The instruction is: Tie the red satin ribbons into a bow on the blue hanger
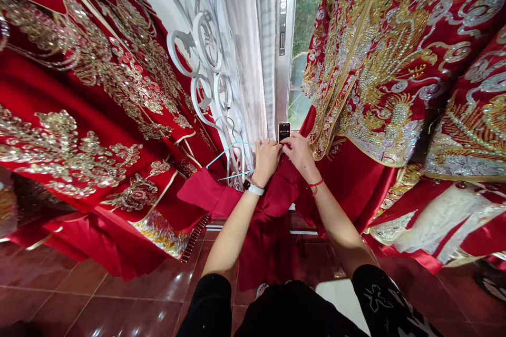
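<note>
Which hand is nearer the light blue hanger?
Left. The left hand grips the red cloth right at the light blue hanger; the right hand is on the far side of it, by the small black device.

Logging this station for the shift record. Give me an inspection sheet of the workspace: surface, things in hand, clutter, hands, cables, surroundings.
Surface: glossy red-brown tiled floor; no table in view.
Things in hand: plain red satin garment hanging down from both hands; light blue hanger beside the left hand.
Clutter: small black timer with a lit display just above the hands.
Hands: left hand and right hand both pinch the garment's top edge; white watch on the left wrist, red string on the right.
Cables: nothing seen.
Surroundings: embroidered red robes hang on both sides; white scrolled grille, sheer curtain and window behind.
</note>
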A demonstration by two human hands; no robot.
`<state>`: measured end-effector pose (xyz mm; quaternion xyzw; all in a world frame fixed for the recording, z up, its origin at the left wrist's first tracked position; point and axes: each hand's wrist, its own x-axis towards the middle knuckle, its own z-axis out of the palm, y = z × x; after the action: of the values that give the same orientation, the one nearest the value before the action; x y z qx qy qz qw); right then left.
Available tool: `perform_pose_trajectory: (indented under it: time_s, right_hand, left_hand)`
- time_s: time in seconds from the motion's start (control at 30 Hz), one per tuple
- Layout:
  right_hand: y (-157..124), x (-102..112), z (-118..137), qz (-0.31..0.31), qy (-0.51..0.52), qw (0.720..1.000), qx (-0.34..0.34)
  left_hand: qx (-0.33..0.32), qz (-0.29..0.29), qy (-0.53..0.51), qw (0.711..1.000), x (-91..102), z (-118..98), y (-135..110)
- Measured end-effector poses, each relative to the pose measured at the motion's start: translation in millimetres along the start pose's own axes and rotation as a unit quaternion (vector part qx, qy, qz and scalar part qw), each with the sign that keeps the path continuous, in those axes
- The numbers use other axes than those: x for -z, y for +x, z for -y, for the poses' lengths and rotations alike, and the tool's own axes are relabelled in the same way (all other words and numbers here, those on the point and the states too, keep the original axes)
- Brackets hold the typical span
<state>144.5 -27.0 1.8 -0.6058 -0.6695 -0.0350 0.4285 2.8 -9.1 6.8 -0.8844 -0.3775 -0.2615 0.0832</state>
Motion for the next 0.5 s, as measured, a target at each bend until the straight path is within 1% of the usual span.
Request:
perform_pose_trajectory:
  time_s: [0.1,0.2,0.3,0.37,0.43,0.5]
  right_hand:
    - [3,-4,11,-0.024,-0.002,0.999,-0.027]
    - [6,-3,16,-0.049,0.027,0.997,-0.055]
    - [4,-3,16,-0.035,0.095,0.992,-0.077]
    - [-1,-6,14,-0.009,0.166,0.98,-0.112]
    - [-9,-10,9,0.013,0.25,0.957,-0.145]
    - [-16,-14,1,0.029,0.321,0.935,-0.15]
  left_hand:
    - [-0.015,-0.009,-0.003,1.0,-2.9,5,2]
    - [-0.024,-0.024,-0.01,0.999,-5.4,9,0]
    - [-0.025,-0.049,-0.019,0.998,-9.4,10,-3]
    - [-0.023,-0.074,-0.027,0.997,-13.6,10,-6]
    - [-0.014,-0.104,-0.036,0.994,-18.2,9,-8]
    - [0.0,-0.114,-0.041,0.993,-22.0,10,-10]
